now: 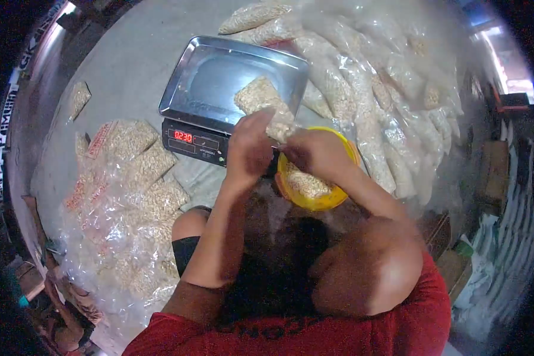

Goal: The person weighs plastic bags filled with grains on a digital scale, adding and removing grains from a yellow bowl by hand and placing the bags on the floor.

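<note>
A clear plastic bag (258, 95) filled with pale, bean-like pieces leans over the front of the scale's steel pan (210, 74). My left hand (249, 142) is closed around the bag's near end. Close beside it, my right hand (314, 153) pinches the bag's gathered mouth, its fingertips partly hidden. Below the right hand stands a yellow tub (317, 204) holding loose pale pieces (307, 183). The digital scale (194, 142) reads 0.230 in red figures. Whether the bag rests on the pan or is just above it, I cannot tell.
Several filled clear bags (133, 202) are heaped at the left, some with red print. Long filled bags (368, 101) lie piled at the right and back. One small bag (79, 99) sits apart at the far left on the pale floor (124, 65).
</note>
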Demonstrator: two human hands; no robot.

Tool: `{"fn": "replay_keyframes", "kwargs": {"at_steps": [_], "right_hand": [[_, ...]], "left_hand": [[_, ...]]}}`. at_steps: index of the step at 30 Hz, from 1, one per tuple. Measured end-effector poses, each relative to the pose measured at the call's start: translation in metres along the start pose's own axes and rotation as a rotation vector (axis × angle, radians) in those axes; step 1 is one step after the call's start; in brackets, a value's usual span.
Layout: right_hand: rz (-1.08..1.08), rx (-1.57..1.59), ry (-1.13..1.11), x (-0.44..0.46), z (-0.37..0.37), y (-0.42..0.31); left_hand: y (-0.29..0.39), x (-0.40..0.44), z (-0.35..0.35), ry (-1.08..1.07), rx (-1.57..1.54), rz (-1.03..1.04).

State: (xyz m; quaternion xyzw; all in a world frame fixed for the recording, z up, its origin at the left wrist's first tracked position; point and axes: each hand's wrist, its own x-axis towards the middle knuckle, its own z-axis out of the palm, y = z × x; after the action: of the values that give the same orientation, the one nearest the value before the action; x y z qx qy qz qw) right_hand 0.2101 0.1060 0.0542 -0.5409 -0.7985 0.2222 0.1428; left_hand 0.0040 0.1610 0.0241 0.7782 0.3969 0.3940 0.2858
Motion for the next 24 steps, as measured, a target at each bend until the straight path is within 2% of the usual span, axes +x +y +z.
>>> {"fn": "replay_keyframes", "kwargs": {"at_steps": [3,5,7,9,11,13,14,15,16,18,20,21,22,24], "right_hand": [[0.147,-0.073,0.02,-0.027,-0.014,-0.02],[0.213,-0.115,0.046,-0.042,-0.026,-0.029],[0.173,-0.159,0.178,-0.06,-0.038,-0.034],[0.173,-0.109,0.254,-0.063,-0.013,-0.021],[0.196,-0.07,0.341,-0.079,0.02,-0.003],[0.34,-0.243,0.108,-0.095,0.043,0.013],[0.353,-0.234,0.118,-0.098,0.026,-0.002],[0.35,-0.151,0.225,-0.099,0.007,-0.02],[0.326,-0.061,0.335,-0.091,-0.008,-0.036],[0.214,-0.066,0.325,-0.088,-0.005,-0.034],[0.245,-0.146,0.264,-0.086,0.021,-0.025],[0.482,-0.326,-0.233,-0.089,0.025,-0.018],[0.476,-0.327,-0.217,-0.096,0.018,-0.023],[0.405,-0.038,0.219,-0.118,-0.004,-0.052]], "left_hand": [[0.003,0.002,0.001,-0.013,0.099,-0.029],[0.0,0.005,-0.004,-0.005,0.277,-0.039],[-0.007,0.003,-0.01,0.043,0.212,-0.023],[-0.005,0.001,-0.015,0.07,0.129,0.002],[0.005,0.003,-0.018,0.124,-0.197,-0.312],[0.01,0.004,-0.026,0.154,-0.131,-0.286],[0.012,0.001,-0.031,0.213,-0.039,-0.285],[0.013,-0.004,-0.033,0.205,-0.023,-0.283],[0.009,-0.006,-0.038,0.293,-0.019,-0.272],[0.009,-0.003,-0.065,0.395,0.021,-0.248],[0.018,0.004,-0.085,0.776,-0.052,-0.397],[0.02,0.008,-0.095,0.97,-0.271,-0.371],[0.019,0.008,-0.107,0.975,-0.271,-0.353],[0.019,-0.004,-0.133,1.118,-0.262,-0.423]]}}
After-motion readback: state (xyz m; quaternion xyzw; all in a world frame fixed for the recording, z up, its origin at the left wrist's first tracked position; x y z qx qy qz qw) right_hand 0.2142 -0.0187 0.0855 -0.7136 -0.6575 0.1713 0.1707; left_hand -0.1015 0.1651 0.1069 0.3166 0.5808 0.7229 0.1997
